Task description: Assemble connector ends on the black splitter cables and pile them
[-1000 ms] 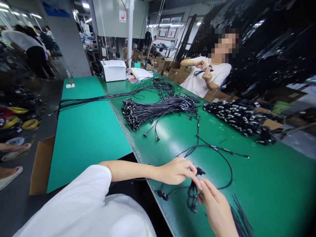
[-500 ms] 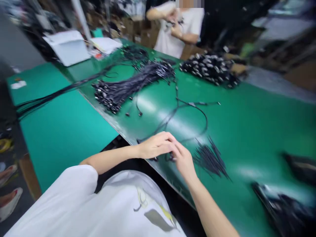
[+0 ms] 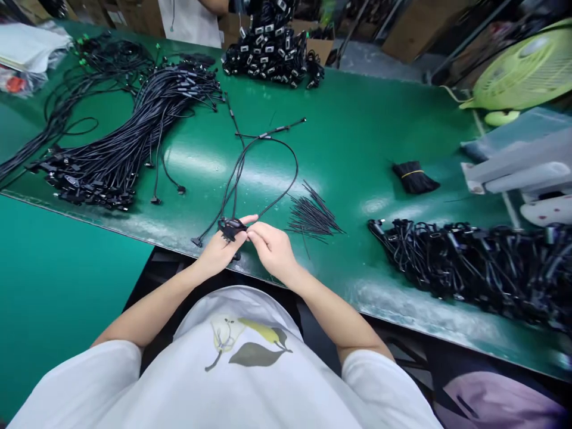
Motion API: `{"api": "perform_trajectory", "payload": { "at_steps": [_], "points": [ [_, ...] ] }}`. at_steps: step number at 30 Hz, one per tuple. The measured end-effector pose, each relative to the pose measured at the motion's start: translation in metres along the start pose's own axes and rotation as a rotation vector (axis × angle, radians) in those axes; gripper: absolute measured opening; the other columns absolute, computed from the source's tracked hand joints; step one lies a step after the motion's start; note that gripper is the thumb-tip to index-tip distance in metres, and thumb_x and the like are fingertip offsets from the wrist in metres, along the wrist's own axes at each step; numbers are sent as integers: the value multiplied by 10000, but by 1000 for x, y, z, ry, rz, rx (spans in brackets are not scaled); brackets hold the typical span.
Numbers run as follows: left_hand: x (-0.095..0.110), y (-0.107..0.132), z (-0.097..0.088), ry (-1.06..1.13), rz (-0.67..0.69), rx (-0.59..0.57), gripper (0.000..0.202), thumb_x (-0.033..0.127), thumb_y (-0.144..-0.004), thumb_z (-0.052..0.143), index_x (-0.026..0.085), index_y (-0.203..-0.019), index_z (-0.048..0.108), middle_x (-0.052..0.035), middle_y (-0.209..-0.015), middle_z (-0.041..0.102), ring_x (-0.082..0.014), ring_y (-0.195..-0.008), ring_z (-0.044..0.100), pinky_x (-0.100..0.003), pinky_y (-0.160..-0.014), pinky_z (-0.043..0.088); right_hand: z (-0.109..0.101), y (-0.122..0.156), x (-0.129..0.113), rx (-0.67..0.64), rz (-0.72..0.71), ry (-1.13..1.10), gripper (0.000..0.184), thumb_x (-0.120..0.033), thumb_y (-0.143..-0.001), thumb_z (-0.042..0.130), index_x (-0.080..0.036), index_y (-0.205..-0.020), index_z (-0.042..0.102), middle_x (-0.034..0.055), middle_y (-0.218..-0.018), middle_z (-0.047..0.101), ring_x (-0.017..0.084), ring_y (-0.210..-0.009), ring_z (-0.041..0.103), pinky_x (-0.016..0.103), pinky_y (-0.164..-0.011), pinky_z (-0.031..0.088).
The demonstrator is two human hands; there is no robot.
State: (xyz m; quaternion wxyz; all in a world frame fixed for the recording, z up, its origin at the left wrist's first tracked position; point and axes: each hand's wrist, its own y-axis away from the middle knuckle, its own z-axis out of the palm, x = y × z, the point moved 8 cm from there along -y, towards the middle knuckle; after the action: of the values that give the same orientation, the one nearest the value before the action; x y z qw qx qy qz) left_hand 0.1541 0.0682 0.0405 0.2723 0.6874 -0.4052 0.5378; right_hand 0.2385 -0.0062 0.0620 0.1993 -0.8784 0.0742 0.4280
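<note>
My left hand (image 3: 217,253) is closed around a small coiled black cable (image 3: 231,228) at the table's front edge. My right hand (image 3: 274,250) meets it from the right, thumb and forefinger pinched at the coil's end; what lies between those fingertips is too small to make out. Beyond the hands, a few loose black cables (image 3: 239,161) lie crossed on the green table (image 3: 353,131), one curving into a loop. Just right of my right hand is a loose pile of thin black ties (image 3: 314,214).
At left lies a large bundle of black cables (image 3: 134,131). Coiled cables form a heap (image 3: 268,56) at the back and a long row (image 3: 465,265) at right. A banded black bundle (image 3: 415,177) and a green fan (image 3: 527,65) are also at right. A person (image 3: 190,21) stands opposite.
The view has swung to the right, bringing in the row of coiled cables and the fan. My hands have separated slightly, and the coiled cable in my left hand now shows.
</note>
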Motion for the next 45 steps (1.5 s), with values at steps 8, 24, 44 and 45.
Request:
{"api": "perform_trajectory", "payload": {
  "at_steps": [8, 24, 44, 45],
  "points": [
    [-7, -15, 8, 118, -76, 174, 340, 462, -966, 411, 166, -987, 577, -52, -880, 657, -173, -859, 622, -325, -866, 473, -46, 5, -5, 157, 78, 227, 364, -508, -913, 535, -163, -989, 624, 39, -845, 618, 131, -680, 538, 229, -626, 380],
    [8, -4, 68, 816, -432, -440, 374, 457, -849, 655, 110, -987, 643, 78, -558, 356, -12, -401, 199, -140, -381, 187, -52, -8, 16, -9, 19, -630, 234, -429, -980, 435, -238, -1081, 525, 56, -1139, 577, 165, -995, 618, 318, -829, 522],
    [-22, -5, 64, 776, -532, 54, 503, 598, -851, 574, 106, -762, 629, 46, -504, 446, -38, -392, 397, -148, -386, 312, -48, -12, 52, 446, 151, -522, 356, -542, -981, 353, -255, -1045, 555, 21, -1016, 652, 135, -830, 652, 309, -847, 510],
    [-24, -8, 63, 804, -532, 79, 491, 587, -859, 570, 108, -769, 625, 50, -503, 443, -36, -396, 403, -142, -390, 319, -45, -13, 56, 443, 165, -567, 367, -568, -963, 380, -271, -1102, 545, 26, -1070, 650, 141, -863, 652, 317, -860, 513]
  ]
}}
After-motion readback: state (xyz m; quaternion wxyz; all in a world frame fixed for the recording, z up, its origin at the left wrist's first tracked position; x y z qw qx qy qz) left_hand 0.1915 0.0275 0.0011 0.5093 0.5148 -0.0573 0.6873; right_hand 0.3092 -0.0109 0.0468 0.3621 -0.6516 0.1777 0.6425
